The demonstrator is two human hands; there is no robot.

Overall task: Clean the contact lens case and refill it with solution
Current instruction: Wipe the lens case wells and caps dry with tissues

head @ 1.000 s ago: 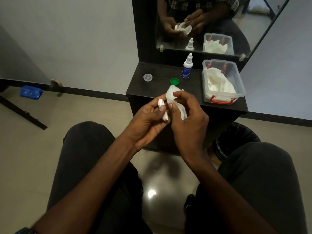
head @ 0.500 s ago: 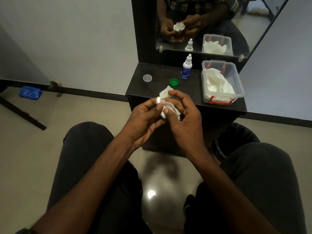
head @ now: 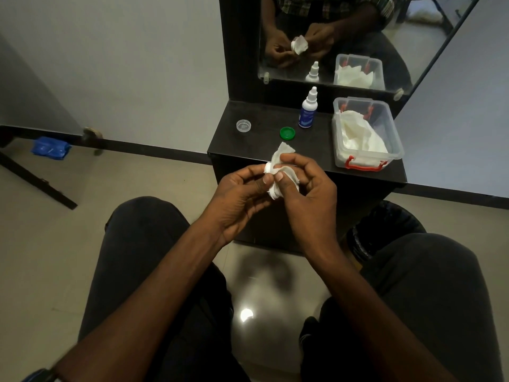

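Note:
My left hand [head: 242,191] pinches the white contact lens case [head: 268,168], most of it hidden by fingers and tissue. My right hand [head: 305,188] holds a crumpled white tissue [head: 281,155] pressed against the case, thumb and forefinger curled round it. Both hands hover in front of the black dresser top [head: 261,144]. On that top stand the solution bottle [head: 308,110] with a white nozzle and blue label, a green cap [head: 287,133] and a clear cap [head: 243,125].
A clear plastic box [head: 366,133] with red latches holds white tissues at the dresser's right end. A mirror [head: 344,37] behind reflects the hands. My knees flank the dresser. A blue object [head: 49,147] lies on the floor at left.
The tissue has been bunched tighter around the case, and both hands have shifted slightly. My right fingers have closed over the case that was more exposed a second ago.

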